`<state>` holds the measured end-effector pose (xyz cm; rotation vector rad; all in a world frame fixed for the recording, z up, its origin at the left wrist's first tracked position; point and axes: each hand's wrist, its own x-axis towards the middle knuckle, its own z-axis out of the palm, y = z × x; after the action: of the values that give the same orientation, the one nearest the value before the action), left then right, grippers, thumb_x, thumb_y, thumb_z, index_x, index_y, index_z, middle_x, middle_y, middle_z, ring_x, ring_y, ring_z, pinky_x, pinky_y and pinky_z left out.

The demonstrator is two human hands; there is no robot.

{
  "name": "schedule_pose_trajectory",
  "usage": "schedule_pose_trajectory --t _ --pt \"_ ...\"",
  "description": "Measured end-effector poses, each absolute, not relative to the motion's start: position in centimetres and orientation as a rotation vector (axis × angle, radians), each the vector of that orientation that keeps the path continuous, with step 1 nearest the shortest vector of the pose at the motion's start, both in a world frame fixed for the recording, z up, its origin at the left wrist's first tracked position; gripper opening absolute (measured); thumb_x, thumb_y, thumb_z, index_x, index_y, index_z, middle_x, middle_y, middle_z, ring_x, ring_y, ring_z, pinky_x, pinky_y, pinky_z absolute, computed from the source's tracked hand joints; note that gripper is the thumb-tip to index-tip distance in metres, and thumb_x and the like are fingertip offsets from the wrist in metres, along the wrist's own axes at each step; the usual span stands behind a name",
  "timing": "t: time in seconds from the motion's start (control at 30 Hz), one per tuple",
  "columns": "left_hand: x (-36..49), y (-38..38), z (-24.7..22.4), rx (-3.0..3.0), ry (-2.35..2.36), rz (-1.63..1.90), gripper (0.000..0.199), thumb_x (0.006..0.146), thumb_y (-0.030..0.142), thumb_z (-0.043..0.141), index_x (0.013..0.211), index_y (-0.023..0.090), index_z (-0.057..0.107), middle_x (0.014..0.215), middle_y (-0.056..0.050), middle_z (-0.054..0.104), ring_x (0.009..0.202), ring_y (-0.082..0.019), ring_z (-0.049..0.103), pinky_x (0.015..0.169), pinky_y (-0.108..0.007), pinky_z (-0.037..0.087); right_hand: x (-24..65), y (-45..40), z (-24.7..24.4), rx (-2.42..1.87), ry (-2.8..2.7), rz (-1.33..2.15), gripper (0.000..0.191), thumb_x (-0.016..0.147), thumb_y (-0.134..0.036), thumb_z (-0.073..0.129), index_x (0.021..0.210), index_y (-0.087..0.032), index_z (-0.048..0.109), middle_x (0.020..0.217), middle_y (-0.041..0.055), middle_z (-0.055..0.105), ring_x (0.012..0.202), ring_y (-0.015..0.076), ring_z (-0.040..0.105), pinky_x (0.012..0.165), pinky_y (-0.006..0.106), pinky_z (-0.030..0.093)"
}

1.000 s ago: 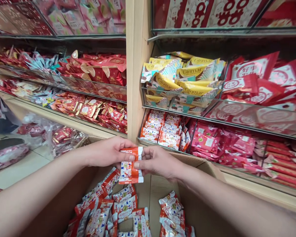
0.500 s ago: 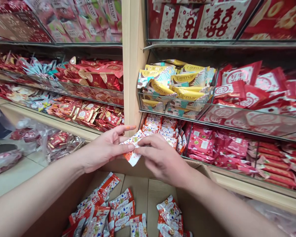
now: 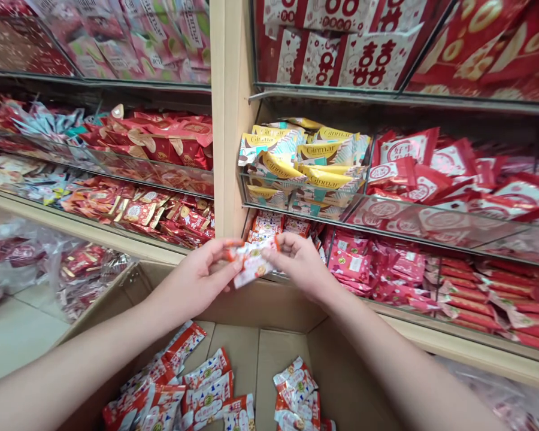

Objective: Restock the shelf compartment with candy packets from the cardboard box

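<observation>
Brought orange-and-white snack packet (image 3: 256,263) closer to level since half a second ago, pinching left end with left hand (image 3: 201,276) and right end with right hand (image 3: 303,263), near far rim of cardboard carton (image 3: 269,305). Grip lightly at ends to spare contents. Reaching forward with both forearms (image 3: 94,353), angled inward.

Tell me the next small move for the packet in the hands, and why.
Probably ease the held packet forward to join the similar red-and-white packets just beyond it. The left hand and right hand both pinch it near the far wall of the cardboard box, so the reach looks short.
</observation>
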<state>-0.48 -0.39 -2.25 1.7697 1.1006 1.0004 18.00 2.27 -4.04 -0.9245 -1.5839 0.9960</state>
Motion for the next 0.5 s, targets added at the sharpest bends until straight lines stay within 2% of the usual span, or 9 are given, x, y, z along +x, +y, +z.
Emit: schedule_pose_trajectory --t 0.07,0.2,0.33,0.4,0.5 --pt "-0.4 -0.3 -2.3 1.880 1.173 1.035 0.045 0.074 0.035 0.055 0.115 0.018 0.045 0.101 -0.006 0.059 0.068 -0.015 0.057 0.059 -0.029 0.047 19.1 3.6 -4.0 -1.105 -1.423 0.824 0.021 0.072 -0.031 0.055 0.085 -0.016 0.047 0.077 0.0049 0.059 0.067 0.0158 0.056 0.062 0.029 0.046" --pt "-0.6 -0.3 -2.5 2.037 1.271 0.890 0.034 0.076 0.035 0.051 0.105 0.019 0.054 0.081 -0.002 0.060 0.063 -0.014 0.053 0.056 -0.026 0.043 20.3 5.5 -4.4 -1.461 -1.497 0.227 0.034 0.073 -0.017 0.047 0.107 -0.013 0.044 0.097 0.0141 0.058 0.088 0.0239 0.056 0.078 0.038 0.043" --pt "-0.7 -0.4 -3.0 2.121 1.299 0.800 0.034 0.076 0.037 0.049 0.105 0.021 0.055 0.082 0.000 0.057 0.049 -0.009 0.044 0.046 -0.023 0.038 19.9 6.0 -5.4 -1.545 -1.637 -0.018 0.044 0.071 -0.008 0.039 0.115 -0.011 0.041 0.103 0.0167 0.057 0.097 0.0264 0.053 0.082 0.038 0.041" --pt "-0.6 -0.4 -3.2 2.173 1.272 0.810 0.031 0.076 0.036 0.049 0.101 0.020 0.058 0.085 -0.001 0.057 0.056 -0.011 0.049 0.050 -0.024 0.041 20.0 6.3 -5.8 -1.636 -1.615 -0.080 0.048 0.070 -0.008 0.038 0.118 -0.012 0.039 0.100 0.0157 0.057 0.093 0.0261 0.054 0.078 0.038 0.043" --pt "-0.6 -0.4 -3.3 2.254 1.188 0.817 0.024 0.076 0.031 0.049 0.094 0.020 0.060 0.092 -0.003 0.058 0.079 -0.018 0.055 0.064 -0.027 0.045 21.0 7.3 -5.9 -1.855 -1.584 -0.172 0.053 0.070 -0.006 0.036 0.122 -0.010 0.037 0.096 0.0161 0.058 0.086 0.0248 0.057 0.073 0.035 0.045"
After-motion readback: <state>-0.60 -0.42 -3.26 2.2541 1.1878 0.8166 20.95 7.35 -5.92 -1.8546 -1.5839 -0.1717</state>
